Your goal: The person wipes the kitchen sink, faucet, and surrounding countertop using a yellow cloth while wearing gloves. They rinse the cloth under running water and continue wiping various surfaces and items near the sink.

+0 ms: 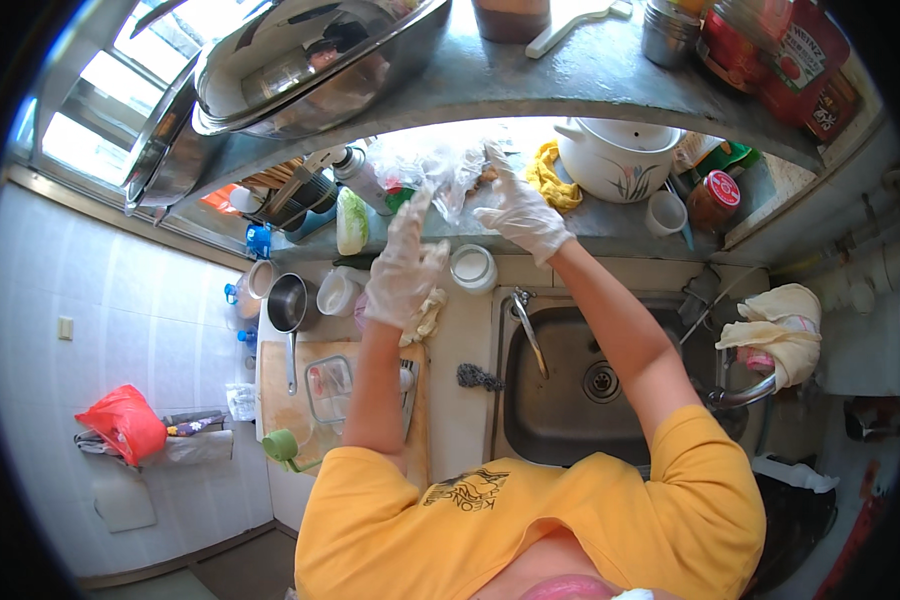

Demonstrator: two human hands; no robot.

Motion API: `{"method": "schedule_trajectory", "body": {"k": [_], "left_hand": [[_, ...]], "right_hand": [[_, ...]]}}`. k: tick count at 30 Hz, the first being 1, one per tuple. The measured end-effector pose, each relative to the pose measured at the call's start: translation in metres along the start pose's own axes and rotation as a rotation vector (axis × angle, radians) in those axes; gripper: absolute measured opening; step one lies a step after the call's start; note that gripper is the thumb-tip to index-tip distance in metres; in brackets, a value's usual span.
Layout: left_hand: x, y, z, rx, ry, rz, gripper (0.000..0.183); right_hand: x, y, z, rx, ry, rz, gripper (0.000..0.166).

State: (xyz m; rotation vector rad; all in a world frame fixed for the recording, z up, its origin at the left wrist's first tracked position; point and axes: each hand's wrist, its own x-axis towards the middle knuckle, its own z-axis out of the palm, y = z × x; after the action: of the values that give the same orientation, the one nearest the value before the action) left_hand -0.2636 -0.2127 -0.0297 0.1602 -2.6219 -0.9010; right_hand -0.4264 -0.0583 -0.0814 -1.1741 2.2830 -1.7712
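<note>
Both my hands wear thin whitish gloves and reach forward to the shelf over the counter. A crumpled clear plastic bag [439, 169] lies there between them. My left hand [405, 262] is just in front of the bag, thumb and fingers apart, holding nothing that I can see. At the bag's right side my right hand [529, 214] is spread, its fingers beside the plastic; whether they touch it is unclear. Something brown shows by that hand, partly hidden. A napa cabbage [352, 221] stands left of the bag, and a yellow cloth [552, 180] lies to the right.
A white lidded pot [621, 161] stands on the shelf beyond the cloth. Below are a steel sink [555, 409] with a faucet [529, 330], a glass jar [473, 268], a saucepan [291, 300] and a cutting board [277, 405]. An upper shelf [450, 97] overhangs with steel basins [315, 90].
</note>
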Motion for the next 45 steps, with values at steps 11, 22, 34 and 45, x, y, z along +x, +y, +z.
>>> {"method": "schedule_trajectory", "body": {"k": [11,22,34,45], "left_hand": [[0.056,-0.007,0.023,-0.037,0.163,0.007,0.054],[0.147,-0.061,0.047,0.367,0.23,0.12,0.053],[0.2,-0.094,0.078,0.588,-0.3,-0.251,0.046],[0.196,-0.091,0.073,0.644,-0.336,-0.198,0.046]], "right_hand": [[0.172,0.033,0.074,-0.671,-0.211,-0.143,0.049],[0.216,0.008,0.036,-0.837,-0.132,-0.202,0.048],[0.165,0.119,-0.01,-0.841,-0.019,0.08,0.047],[0.163,0.139,-0.016,-0.835,0.034,0.141,0.046]]}}
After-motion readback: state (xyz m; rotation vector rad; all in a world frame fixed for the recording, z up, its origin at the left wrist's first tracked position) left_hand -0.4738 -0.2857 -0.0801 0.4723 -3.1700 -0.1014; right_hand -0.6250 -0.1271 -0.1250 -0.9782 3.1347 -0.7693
